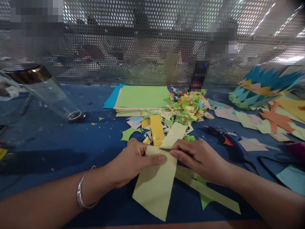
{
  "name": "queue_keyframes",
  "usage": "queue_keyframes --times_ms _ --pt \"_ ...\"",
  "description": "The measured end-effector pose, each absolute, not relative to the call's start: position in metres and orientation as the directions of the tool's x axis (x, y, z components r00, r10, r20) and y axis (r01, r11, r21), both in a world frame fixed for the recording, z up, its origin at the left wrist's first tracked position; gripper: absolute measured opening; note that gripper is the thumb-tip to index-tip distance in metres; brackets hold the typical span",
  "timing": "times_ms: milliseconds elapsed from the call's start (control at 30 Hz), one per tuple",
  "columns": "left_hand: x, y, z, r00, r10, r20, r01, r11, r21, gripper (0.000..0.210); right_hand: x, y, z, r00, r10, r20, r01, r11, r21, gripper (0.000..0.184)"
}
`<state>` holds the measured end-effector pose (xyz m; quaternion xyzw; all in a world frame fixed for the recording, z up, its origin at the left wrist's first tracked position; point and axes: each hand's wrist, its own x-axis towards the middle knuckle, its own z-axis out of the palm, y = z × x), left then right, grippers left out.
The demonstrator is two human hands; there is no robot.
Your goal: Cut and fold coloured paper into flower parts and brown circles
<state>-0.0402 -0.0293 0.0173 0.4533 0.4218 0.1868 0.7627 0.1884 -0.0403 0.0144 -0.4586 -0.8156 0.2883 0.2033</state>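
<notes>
Between both hands is a pale yellow sheet of paper (156,184), its wide lower part hanging toward me. My left hand (134,160), with a silver bangle at the wrist, is closed on its upper left edge, thumb flat on top. My right hand (201,156) pinches the paper at its upper right. Just beyond the fingers an upper pale yellow section (175,133) slants up and away; whether it is torn or folded there I cannot tell. A yellow paper strip (156,127) lies behind the hands. Under my right wrist rests a long pale green strip (214,192).
Stacked coloured sheets (144,95) lie at the back beside a heap of paper scraps (190,106). A glue gun (232,143) is to the right, near its black cord (269,165). A blue-green folded paper piece (252,92) stands back right; a clear bottle (54,98) leans at left.
</notes>
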Motion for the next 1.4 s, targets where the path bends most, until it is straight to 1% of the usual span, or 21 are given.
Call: queue_keyframes --times_ms 133,267,433,567,667,800,1100,1400 --pt "-0.0401 -0.0289 0.017 0.561 0.685 -0.465 0.115 0.492 0.863 0.027 0.1878 -0.0417 0.0132 -0.503 0.861 0.08 0.623 0.425 -0.656 0.038" --pt "-0.0411 -0.0292 0.0164 0.576 0.67 -0.469 0.122 0.496 0.86 0.025 0.1876 -0.0421 0.0128 -0.505 0.86 0.071 0.632 0.424 -0.648 0.036" --pt "-0.045 -0.0303 0.0157 0.579 0.665 -0.472 0.055 0.545 0.836 0.027 0.1867 -0.0405 0.0135 -0.494 0.866 0.082 0.636 0.424 -0.645 0.037" --pt "-0.0469 -0.0297 0.0169 0.548 0.716 -0.433 0.02 0.506 0.862 0.022 0.1881 -0.0392 0.0129 -0.498 0.861 0.106 0.626 0.442 -0.642 0.035" --pt "-0.0462 -0.0294 0.0154 0.529 0.738 -0.418 0.041 0.47 0.882 0.025 0.1901 -0.0387 0.012 -0.504 0.856 0.116 0.618 0.452 -0.644 0.035" --pt "-0.0439 -0.0292 0.0123 0.521 0.72 -0.458 0.079 0.494 0.866 0.027 0.1912 -0.0381 0.0119 -0.513 0.851 0.112 0.608 0.452 -0.653 0.035" --pt "-0.0451 -0.0312 0.012 0.522 0.719 -0.46 0.096 0.486 0.869 0.028 0.1902 -0.039 0.0117 -0.517 0.844 0.14 0.601 0.475 -0.643 0.034" --pt "-0.0435 -0.0312 0.0141 0.558 0.69 -0.461 -0.007 0.559 0.829 0.019 0.1899 -0.0399 0.0104 -0.517 0.846 0.131 0.607 0.47 -0.641 0.033"
